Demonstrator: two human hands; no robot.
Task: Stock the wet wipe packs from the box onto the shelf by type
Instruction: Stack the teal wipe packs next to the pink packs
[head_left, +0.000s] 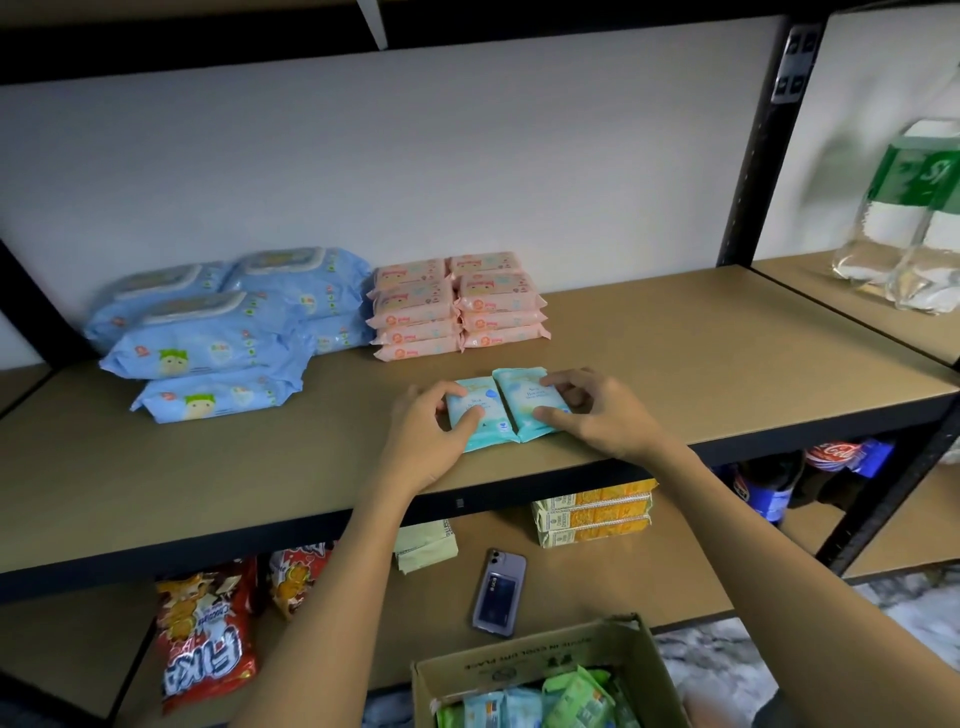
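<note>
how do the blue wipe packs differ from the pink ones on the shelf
The blue packs are larger and puffier; the pink packs are smaller and flatter. The blue packs have a pale lid on top; no lid is seen on the pink packs. The blue packs lie in loose, overlapping piles at the left; the pink packs stand in neat, even stacks beside them. Both sit toward the back of the same shelf, untouched by either hand.

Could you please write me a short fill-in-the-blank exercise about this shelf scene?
1. The two hands, left hand and right hand, hold two ____-coloured packs side by side.
2. The pink packs sit to the ____ of the large blue packs.
3. On the lower shelf, a ____ lies behind the cardboard box.

Missing words: turquoise; right; phone
</note>
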